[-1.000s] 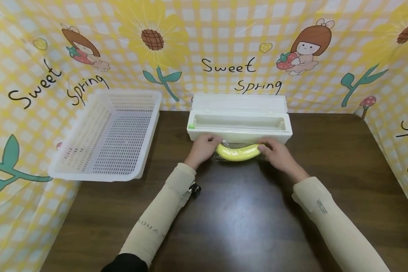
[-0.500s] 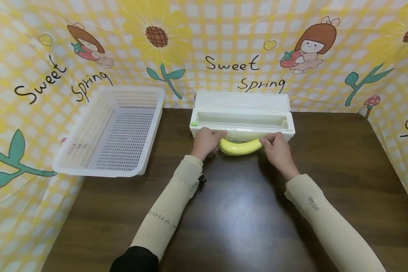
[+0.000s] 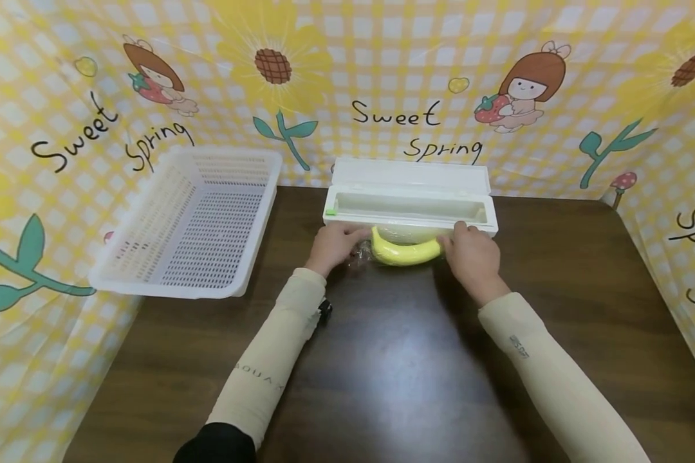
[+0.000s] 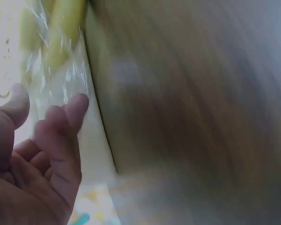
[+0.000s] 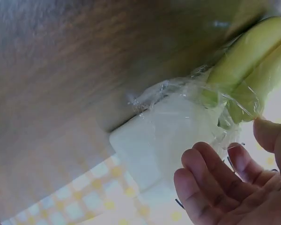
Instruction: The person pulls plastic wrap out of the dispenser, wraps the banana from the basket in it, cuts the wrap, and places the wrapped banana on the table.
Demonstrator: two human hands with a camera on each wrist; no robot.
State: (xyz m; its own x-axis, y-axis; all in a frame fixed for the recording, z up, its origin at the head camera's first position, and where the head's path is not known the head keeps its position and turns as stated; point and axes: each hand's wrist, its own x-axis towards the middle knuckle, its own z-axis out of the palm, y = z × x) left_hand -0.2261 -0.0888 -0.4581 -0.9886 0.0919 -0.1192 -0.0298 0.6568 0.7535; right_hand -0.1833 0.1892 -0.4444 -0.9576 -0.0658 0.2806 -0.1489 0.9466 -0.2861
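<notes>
A yellow banana [image 3: 407,253], covered with clear plastic film [image 5: 178,101], lies right in front of a long white box [image 3: 370,221], its curve toward the person. At the banana's left end is my left hand [image 3: 334,247], thumb and fingertips apart beside the loose film in the left wrist view. My right hand [image 3: 473,260] is at the other end; in the right wrist view its thumb tip meets the wrapped end while the other fingers are spread away, slightly bent. Crumpled film sticks out past both ends.
The white box's lid [image 3: 411,173] stands raised against the patterned cloth [image 3: 382,64], and a small green piece [image 3: 331,211] sits at its left corner. To the left is a white slotted basket [image 3: 248,257] on the brown table [image 3: 405,360].
The banana has moved slightly toward the box and stays before it. Both hands have shifted at its ends; the left has drawn a little leftward, and its fingers have left the film's upper edge.
</notes>
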